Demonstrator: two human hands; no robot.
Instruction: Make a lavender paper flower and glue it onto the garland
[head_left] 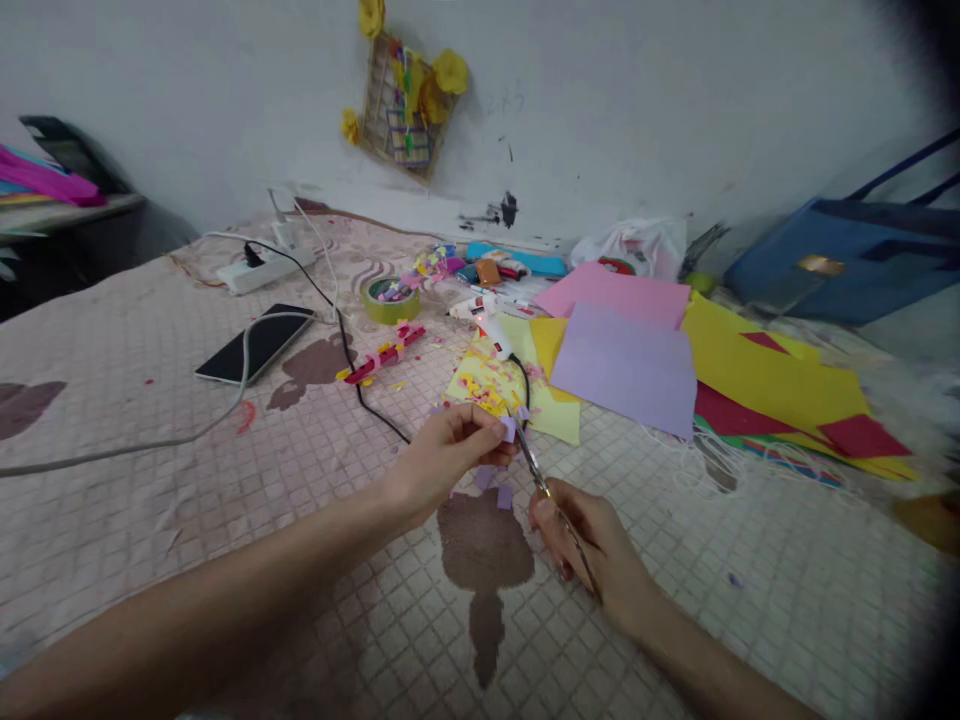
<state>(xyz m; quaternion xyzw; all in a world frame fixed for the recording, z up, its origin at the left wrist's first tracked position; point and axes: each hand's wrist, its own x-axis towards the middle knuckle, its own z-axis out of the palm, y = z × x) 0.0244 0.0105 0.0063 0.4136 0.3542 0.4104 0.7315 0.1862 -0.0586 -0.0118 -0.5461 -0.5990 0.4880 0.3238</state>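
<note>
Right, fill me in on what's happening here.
A person's left hand pinches a small piece of purple paper, while the right hand holds scissors with the blades close beside it. More small purple pieces lie on the cloth below. Beyond the hands, a glue gun and many colourful scraps lie on pale yellow paper.

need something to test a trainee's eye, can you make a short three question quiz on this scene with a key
1. What does the right hand hold?
a) a pen
b) scissors
c) a ruler

2. True or false: in the picture, the tape roll is to the left of the white glue gun.

3. Fill in the colour: the left hand pinches a small ____ piece.

Key: 1. b; 2. true; 3. light purple
</note>
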